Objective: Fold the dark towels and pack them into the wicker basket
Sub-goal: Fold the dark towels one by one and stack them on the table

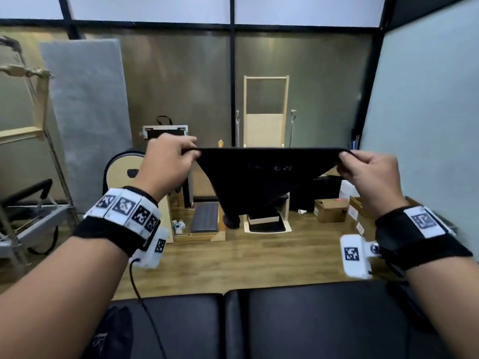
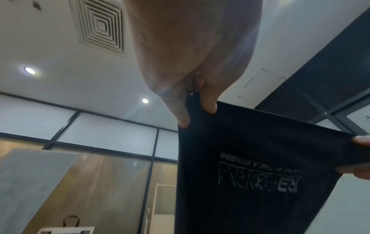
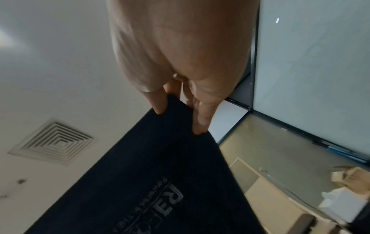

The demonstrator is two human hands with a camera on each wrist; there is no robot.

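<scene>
A dark towel (image 1: 256,182) with a grey printed logo hangs stretched in the air in front of me, its top edge taut and level. My left hand (image 1: 171,161) pinches its top left corner, and my right hand (image 1: 363,169) pinches the top right corner. In the left wrist view the left hand (image 2: 192,107) clamps the towel (image 2: 250,174) between thumb and fingers. The right wrist view has my right hand (image 3: 180,117) nipping the towel (image 3: 160,182) the same way. No wicker basket is in view.
A black padded bench (image 1: 298,322) lies right below my arms, with a dark bag (image 1: 111,332) at its left end. Beyond it are a wooden floor, wooden exercise equipment (image 1: 265,112), cardboard boxes (image 1: 330,209) at right and a metal frame (image 1: 31,216) at left.
</scene>
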